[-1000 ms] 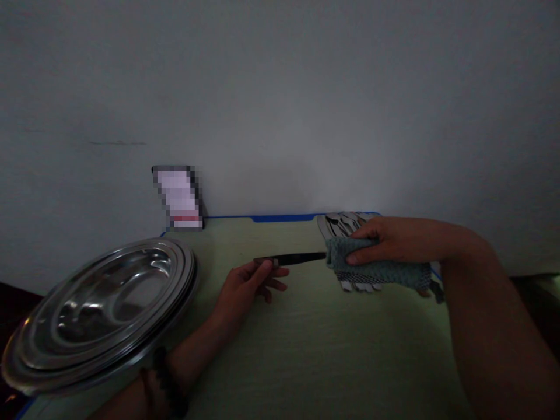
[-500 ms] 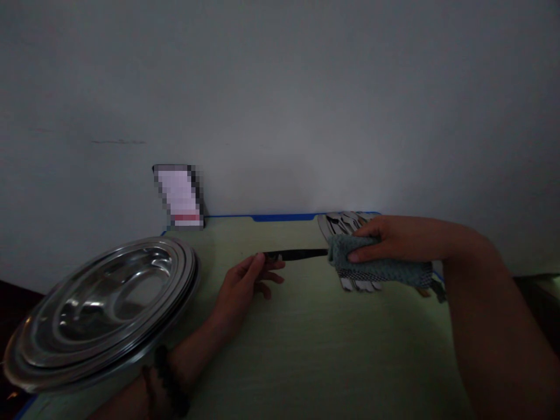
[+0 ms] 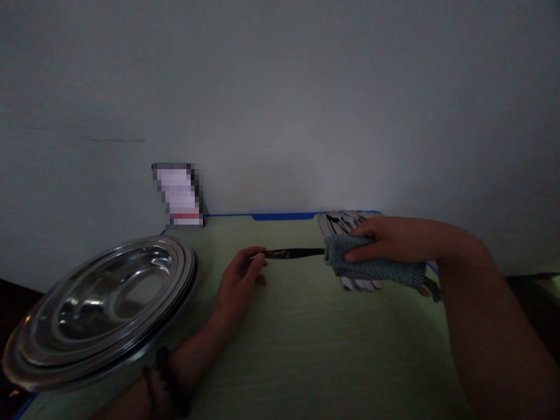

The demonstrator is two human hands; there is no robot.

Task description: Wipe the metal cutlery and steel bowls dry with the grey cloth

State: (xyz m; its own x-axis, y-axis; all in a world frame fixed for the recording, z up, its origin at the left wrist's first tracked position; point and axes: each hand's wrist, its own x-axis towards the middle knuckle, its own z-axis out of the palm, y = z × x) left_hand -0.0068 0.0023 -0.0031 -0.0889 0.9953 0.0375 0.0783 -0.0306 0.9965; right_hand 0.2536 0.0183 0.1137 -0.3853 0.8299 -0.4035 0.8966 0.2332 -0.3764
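My left hand [image 3: 245, 271] pinches one end of a slim, dark table knife [image 3: 295, 254] between thumb and fingers. The knife lies level, pointing right, and its other end disappears into a folded grey-green cloth [image 3: 385, 265]. My right hand [image 3: 371, 236] is closed on that cloth, with the thumb along its near side. Behind and beneath the cloth, several pieces of metal cutlery [image 3: 335, 224] lie side by side. Their middles are hidden by the cloth and my right hand.
A stack of shiny steel plates [image 3: 109, 297] stands at the left of the pale green table [image 3: 280, 350]. A phone [image 3: 180, 195] with a blurred screen leans on the grey wall [image 3: 280, 105] at the back. The table has a blue edge.
My left hand has shifted slightly left, its fingers more curled around the knife's end. My right hand and the cloth have moved a little left as well.
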